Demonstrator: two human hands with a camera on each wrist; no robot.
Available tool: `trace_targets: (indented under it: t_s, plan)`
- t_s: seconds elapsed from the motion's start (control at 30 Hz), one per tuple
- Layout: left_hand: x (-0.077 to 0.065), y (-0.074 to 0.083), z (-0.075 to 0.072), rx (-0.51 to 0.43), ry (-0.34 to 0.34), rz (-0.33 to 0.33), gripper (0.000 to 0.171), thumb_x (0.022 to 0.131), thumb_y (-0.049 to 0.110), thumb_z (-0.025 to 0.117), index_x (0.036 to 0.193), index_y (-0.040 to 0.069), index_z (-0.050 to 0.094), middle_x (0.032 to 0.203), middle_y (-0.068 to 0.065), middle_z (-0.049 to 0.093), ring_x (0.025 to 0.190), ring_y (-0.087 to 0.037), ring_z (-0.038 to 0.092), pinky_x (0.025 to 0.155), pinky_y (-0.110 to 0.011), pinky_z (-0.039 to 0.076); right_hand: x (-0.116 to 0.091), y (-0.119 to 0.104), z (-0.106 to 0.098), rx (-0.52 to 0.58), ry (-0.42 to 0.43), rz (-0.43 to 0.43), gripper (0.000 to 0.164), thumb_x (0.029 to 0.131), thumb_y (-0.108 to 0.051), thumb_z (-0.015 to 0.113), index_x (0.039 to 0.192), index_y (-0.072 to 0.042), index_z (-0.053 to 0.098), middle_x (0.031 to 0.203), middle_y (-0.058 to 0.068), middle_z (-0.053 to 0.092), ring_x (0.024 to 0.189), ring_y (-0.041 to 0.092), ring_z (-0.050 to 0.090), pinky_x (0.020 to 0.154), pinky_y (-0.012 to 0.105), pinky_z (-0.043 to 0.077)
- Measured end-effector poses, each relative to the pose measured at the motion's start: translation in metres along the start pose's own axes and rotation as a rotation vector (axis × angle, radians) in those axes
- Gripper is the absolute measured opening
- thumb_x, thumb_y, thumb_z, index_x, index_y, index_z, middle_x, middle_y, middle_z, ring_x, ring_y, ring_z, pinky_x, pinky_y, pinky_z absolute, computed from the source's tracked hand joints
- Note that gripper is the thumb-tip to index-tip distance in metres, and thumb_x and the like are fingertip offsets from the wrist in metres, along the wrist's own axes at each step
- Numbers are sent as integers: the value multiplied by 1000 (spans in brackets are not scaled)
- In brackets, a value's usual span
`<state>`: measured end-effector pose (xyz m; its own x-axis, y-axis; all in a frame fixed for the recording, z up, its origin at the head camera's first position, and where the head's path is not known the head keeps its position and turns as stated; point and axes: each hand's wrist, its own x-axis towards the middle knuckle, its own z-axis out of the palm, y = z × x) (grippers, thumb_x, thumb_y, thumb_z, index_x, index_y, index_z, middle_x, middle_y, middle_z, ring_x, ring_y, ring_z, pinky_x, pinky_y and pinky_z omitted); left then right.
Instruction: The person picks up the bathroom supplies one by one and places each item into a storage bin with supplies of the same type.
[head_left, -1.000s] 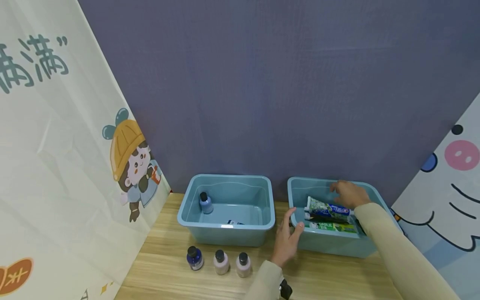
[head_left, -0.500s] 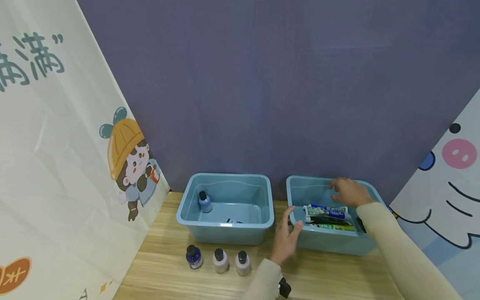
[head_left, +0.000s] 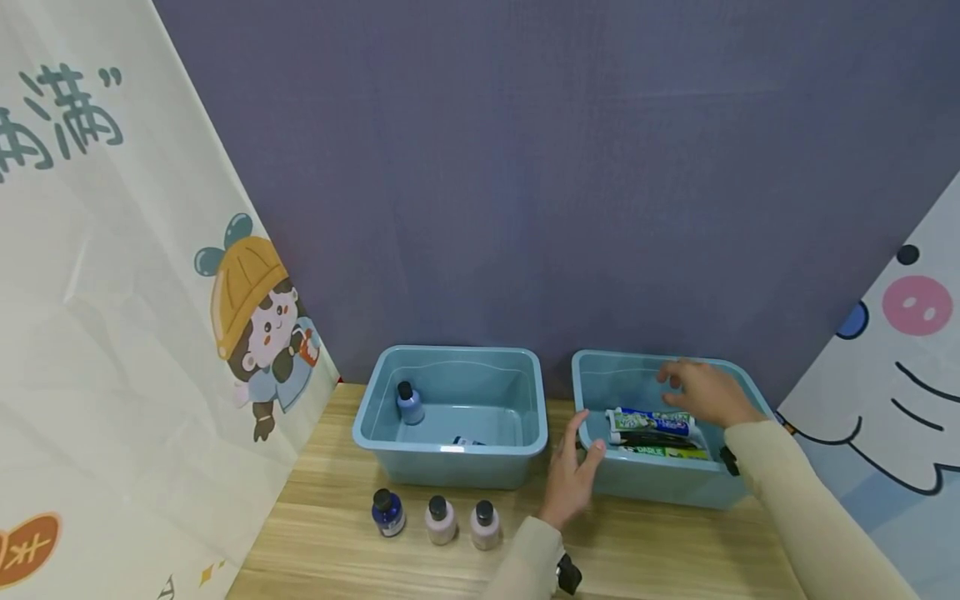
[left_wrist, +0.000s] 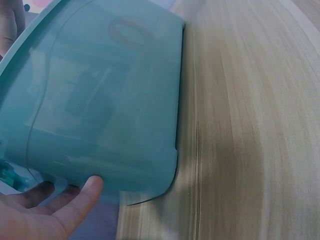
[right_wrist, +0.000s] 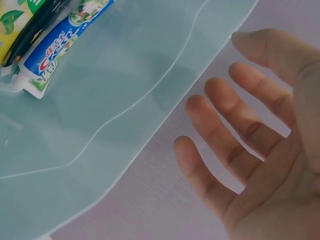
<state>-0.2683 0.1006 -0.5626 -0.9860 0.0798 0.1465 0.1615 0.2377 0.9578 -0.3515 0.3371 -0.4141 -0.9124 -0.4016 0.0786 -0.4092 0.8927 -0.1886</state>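
Note:
My right hand [head_left: 708, 392] hovers over the back of the right blue plastic bin [head_left: 660, 483], fingers loosely bent and holding nothing. In the right wrist view its fingers spread above the bin's rim. Inside lie a blue-and-white toothpaste tube [head_left: 652, 422], a black tube or pack [head_left: 651, 439] and a green-and-yellow DARLIE toothpaste pack [head_left: 667, 452], side by side. My left hand [head_left: 572, 483] is at this bin's front left corner, thumb and fingers extended around it. The left wrist view shows the fingertips against the bin's outer wall [left_wrist: 105, 100].
A second blue bin [head_left: 457, 472] stands to the left, with a blue-violet black-capped bottle [head_left: 410, 406] and a small dark-and-white item [head_left: 468, 442] inside. Before it stand a dark blue bottle [head_left: 389, 517] and two pale pink bottles [head_left: 441, 525]. A grey-blue backdrop [head_left: 480, 208] rises behind.
The blue-and-white tube, tilted a second ago near my right hand, now lies flatter among the others. My right hand has drawn slightly up and away from it. The left hand stays at the corner.

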Motion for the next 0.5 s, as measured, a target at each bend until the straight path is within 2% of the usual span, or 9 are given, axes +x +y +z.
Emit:
trace_targets:
  t_s: [0.3, 0.5]
  plan:
    - [-1, -3, 1, 6, 0, 6, 53, 104, 61, 43, 152, 61, 22, 165, 6, 36, 148, -34, 39, 111, -64, 39, -17, -9, 5, 32, 51, 20, 27, 92, -23, 74, 116, -12, 72, 105, 12, 73, 80, 21, 67, 63, 43, 54]
    - [-2, -2, 2, 20, 4, 9, 59, 105, 59, 43, 158, 54, 18, 166, 3, 34, 148, -41, 36, 111, -68, 36, -32, -24, 9, 49, 137, -9, 27, 92, -21, 75, 117, -11, 72, 102, 8, 72, 84, 22, 68, 65, 42, 55]
